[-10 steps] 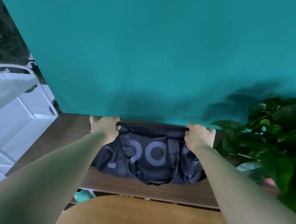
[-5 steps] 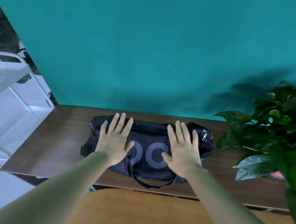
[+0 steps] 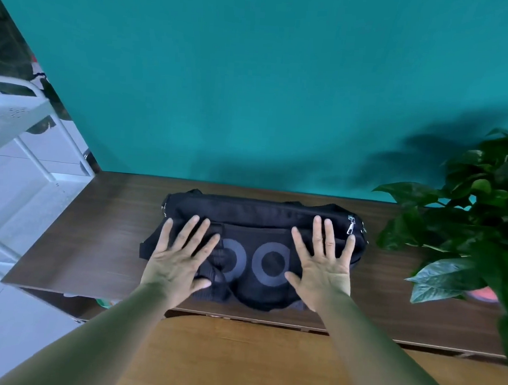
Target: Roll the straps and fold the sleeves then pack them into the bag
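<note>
We no longer grip the top edge of the black duffel bag [image 3: 260, 213]. Our left hand [image 3: 177, 259] and right hand [image 3: 321, 268] now lie flat on it, fingers spread, holding nothing. The bag rests on the wooden table [image 3: 111, 213] and looks closed, so the packing seems finished.

A black bag [image 3: 260, 213] lies on a wooden table [image 3: 111, 213]. The left hand [image 3: 180, 262] and right hand [image 3: 321, 265] rest flat on it, fingers spread.

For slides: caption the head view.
Left hand and right hand, fingers spread, flat on black fabric duffel bag on brown wooden table.
</note>
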Available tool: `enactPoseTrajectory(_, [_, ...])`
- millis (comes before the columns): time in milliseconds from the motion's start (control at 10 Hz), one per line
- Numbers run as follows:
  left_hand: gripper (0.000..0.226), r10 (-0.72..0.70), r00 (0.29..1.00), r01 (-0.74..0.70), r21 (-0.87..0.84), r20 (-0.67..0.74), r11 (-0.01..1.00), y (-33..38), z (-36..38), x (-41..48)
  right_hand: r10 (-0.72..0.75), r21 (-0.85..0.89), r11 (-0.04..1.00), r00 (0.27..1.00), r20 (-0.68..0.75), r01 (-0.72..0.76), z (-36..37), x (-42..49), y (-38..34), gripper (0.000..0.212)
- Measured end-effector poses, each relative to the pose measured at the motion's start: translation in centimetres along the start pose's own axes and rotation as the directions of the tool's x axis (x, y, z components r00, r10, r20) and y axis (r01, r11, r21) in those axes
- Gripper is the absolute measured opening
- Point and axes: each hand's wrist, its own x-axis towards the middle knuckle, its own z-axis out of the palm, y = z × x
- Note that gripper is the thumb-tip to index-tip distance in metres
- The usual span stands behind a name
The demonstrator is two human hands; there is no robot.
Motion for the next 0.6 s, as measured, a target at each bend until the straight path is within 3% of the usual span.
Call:
enactPoseTrajectory(300, [0.083, -0.041, 0.981, 0.025, 0.085, 0.189, 0.996, -0.2, -1.4, 3.0, 0.006, -0.094, 0.996, 0.998, 0.063, 0.000, -0.6, 2.5, 0.4, 0.081])
enactPoseTrajectory(600, [0.082, 0.002, 0.984, -0.002, -0.005, 0.176, 1.000, 0.6, -7.0, 0.8, -0.097, -0.047, 0.994, 0.990, 0.108, 0.102, -4.5, -1.6, 0.4, 0.079])
